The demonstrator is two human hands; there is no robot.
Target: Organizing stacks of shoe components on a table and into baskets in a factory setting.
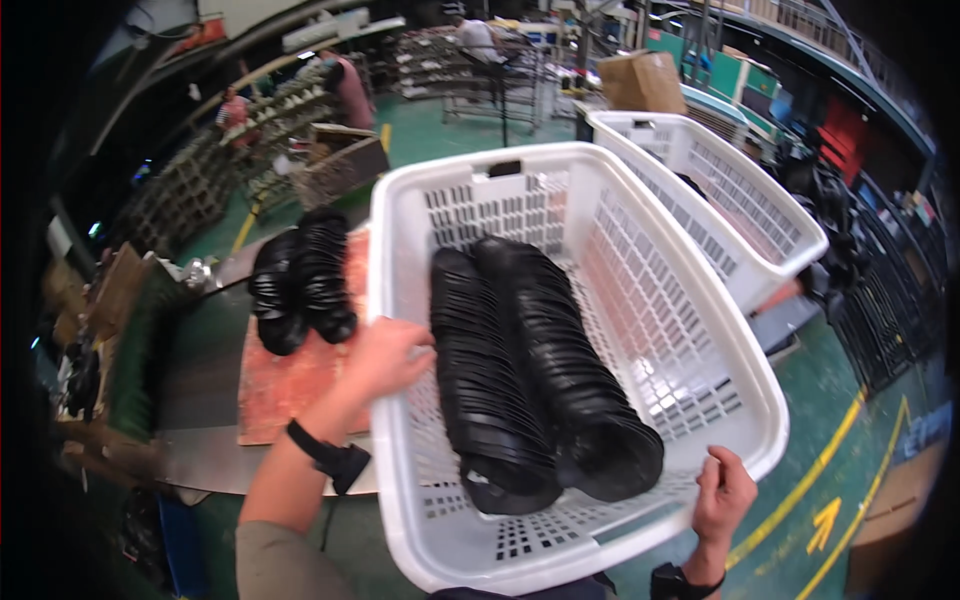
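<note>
A white plastic basket (590, 165) with slotted walls stands in front of me. Two long rows of thin, rounded black pieces (490, 380), nested closely like shoe soles, lie lengthwise inside it. My left hand (392, 357) is over the basket's left rim with its fingers curled inward, beside the left row. Whether anything is in those fingers is hidden. Above the near right corner of the rim, my right hand (724, 497) has its fingers bent closed, and nothing shows in them. Each wrist wears a black band.
To the left, two shorter black stacks (300, 275) sit on a reddish board (285, 395) on a metal-topped table. Another white basket (690, 125) adjoins mine at the far right, near a cardboard box (642, 80). Racks and several people are in the background. Yellow lines (800, 505) mark the green floor.
</note>
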